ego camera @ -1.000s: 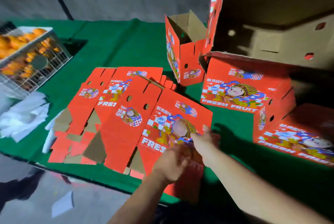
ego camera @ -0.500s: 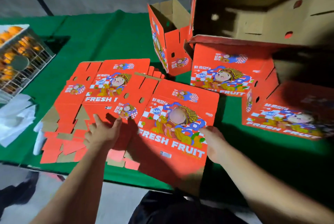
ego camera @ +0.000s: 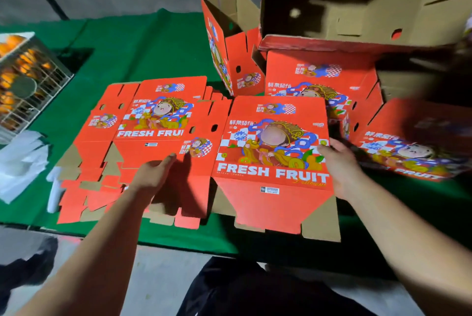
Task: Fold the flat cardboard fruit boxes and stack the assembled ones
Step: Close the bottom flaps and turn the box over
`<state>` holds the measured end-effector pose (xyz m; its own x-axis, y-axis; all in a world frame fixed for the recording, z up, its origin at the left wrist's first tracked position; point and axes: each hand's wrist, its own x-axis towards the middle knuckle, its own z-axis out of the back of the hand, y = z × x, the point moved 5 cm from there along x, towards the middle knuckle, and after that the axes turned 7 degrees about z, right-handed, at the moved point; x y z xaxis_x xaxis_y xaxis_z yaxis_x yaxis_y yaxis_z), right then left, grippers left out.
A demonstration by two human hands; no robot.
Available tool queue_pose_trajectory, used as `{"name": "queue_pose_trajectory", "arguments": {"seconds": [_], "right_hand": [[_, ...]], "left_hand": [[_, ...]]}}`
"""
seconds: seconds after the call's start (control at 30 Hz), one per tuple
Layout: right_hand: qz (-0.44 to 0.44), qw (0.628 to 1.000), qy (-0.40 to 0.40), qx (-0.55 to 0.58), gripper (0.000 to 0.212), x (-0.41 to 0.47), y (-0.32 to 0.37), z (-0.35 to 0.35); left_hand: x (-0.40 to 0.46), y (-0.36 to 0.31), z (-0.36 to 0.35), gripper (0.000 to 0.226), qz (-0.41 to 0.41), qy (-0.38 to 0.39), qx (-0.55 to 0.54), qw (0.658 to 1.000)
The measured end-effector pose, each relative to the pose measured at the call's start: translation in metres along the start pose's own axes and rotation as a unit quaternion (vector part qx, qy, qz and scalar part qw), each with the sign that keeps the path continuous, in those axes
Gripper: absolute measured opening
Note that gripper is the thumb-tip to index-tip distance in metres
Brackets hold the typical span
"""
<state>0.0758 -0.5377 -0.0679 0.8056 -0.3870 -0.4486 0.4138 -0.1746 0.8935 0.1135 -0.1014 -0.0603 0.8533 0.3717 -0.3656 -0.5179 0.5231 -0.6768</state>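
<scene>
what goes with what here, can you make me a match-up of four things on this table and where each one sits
Things:
1. flat box
2. wire basket of oranges
3. white foam sheets
4. upright folded box

Places:
A. far left edge of the green table
B. standing at the back, open top showing brown inside
C. near left, in front of the basket
D. front centre, between left hand and right hand

Pairs: 1-D, 2-A, 3-C, 4-B

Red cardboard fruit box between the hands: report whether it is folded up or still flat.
Flat. The red cardboard fruit box lies printed face up on the green table, bottom flaps spread.
</scene>
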Motion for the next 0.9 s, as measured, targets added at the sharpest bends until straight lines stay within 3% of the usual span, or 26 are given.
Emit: {"name": "queue_pose_trajectory", "arguments": {"seconds": [0.1, 0.13, 0.2, 0.23, 0.3, 0.33, 0.37, 0.43, 0.47, 0.5, 0.57, 0.67, 0.77, 0.83, 0.9], "right_hand": [[-0.028, 0.998, 0.052, -0.035, 0.013, -0.008, 0.001, -0.008], [-0.035, 0.996, 0.083, -0.019, 0.022, -0.011, -0.001, -0.017], [-0.05, 0.988, 0.149, -0.004, 0.05, -0.02, 0.0, -0.04], [-0.061, 0.985, 0.161, -0.011, 0.064, -0.023, 0.001, -0.047], [-0.077, 0.986, 0.145, -0.01, 0.078, -0.029, 0.009, -0.049], [-0.072, 0.989, 0.129, -0.008, 0.074, -0.028, 0.015, -0.044], [-0.065, 0.991, 0.117, -0.01, 0.061, -0.027, 0.021, -0.037], [-0.064, 0.989, 0.133, -0.024, 0.049, -0.023, 0.031, -0.023], [-0.07, 0.986, 0.15, -0.022, 0.048, -0.02, 0.034, -0.015], [-0.07, 0.984, 0.163, -0.018, 0.047, -0.019, 0.037, -0.007], [-0.041, 0.983, 0.175, -0.027, 0.051, -0.019, 0.048, 0.011], [0.043, 0.976, 0.2, -0.071, 0.05, -0.036, 0.067, 0.022], [0.143, 0.927, 0.293, -0.183, 0.08, -0.064, 0.078, 0.016], [0.158, 0.855, 0.39, -0.302, 0.103, -0.083, 0.078, 0.01], [0.156, 0.793, 0.417, -0.417, 0.121, -0.092, 0.075, 0.011]], "left_hand": [[-0.033, -0.031, -0.006, 0.048, 0.002, 0.025, -0.032, 0.999], [-0.05, -0.045, -0.015, 0.045, -0.012, 0.087, -0.03, 0.996], [-0.083, -0.066, -0.039, 0.015, -0.078, 0.23, -0.066, 0.968], [-0.099, -0.076, -0.05, 0.025, -0.114, 0.275, -0.104, 0.949], [-0.11, -0.087, -0.064, 0.015, -0.118, 0.246, -0.211, 0.939], [-0.105, -0.086, -0.061, 0.04, -0.123, 0.17, -0.241, 0.948], [-0.108, -0.091, -0.052, 0.048, -0.142, 0.107, -0.258, 0.95], [-0.105, -0.1, -0.037, 0.047, -0.193, 0.013, -0.282, 0.94], [-0.101, -0.108, -0.037, 0.05, -0.192, 0.009, -0.308, 0.932], [-0.101, -0.115, -0.041, 0.055, -0.185, 0.03, -0.343, 0.92], [-0.1, -0.121, -0.044, 0.073, -0.225, 0.143, -0.383, 0.884], [-0.103, -0.117, -0.053, 0.109, -0.23, 0.223, -0.298, 0.899], [-0.104, -0.112, -0.066, 0.106, -0.142, 0.271, -0.245, 0.92], [-0.105, -0.11, -0.073, 0.101, -0.064, 0.312, -0.28, 0.906], [-0.102, -0.108, -0.075, 0.095, -0.032, 0.324, -0.286, 0.901]]}}
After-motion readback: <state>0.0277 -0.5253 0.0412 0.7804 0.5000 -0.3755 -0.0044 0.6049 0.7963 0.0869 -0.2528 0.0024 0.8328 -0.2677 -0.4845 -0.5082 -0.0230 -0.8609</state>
